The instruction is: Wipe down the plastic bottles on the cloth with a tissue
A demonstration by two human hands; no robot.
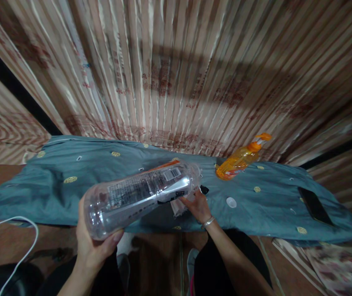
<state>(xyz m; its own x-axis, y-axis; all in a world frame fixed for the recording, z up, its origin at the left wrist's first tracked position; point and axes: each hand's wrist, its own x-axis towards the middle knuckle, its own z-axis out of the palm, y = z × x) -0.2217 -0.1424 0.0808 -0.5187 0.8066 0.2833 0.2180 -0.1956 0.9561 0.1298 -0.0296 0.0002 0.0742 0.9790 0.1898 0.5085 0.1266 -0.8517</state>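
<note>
We hold a clear plastic bottle [141, 193] on its side above the near edge of the table [55, 197], its base toward us and its neck pointing far and right. Our left hand [94, 242] is wrapped around the base, fingers closed on it, out over the floor in front of the table. Our right hand [198, 205] sits under the neck end, fingers curled on a white scrap of label [177, 207] beside the bottle. A small white cap [231, 202] lies just right of that hand, with bare cloth around it. Farther right, an orange pump bottle [240, 160] lies tilted near the far edge, and a dark phone [314, 205] lies close to the right edge, well apart from the hands. The left half of the table is open cloth. The table wears a teal cloth with yellow dots, hanging over the near edge. A striped curtain [176, 70] closes off the far side. A white cable [18, 246] loops over the floor at near left.
</note>
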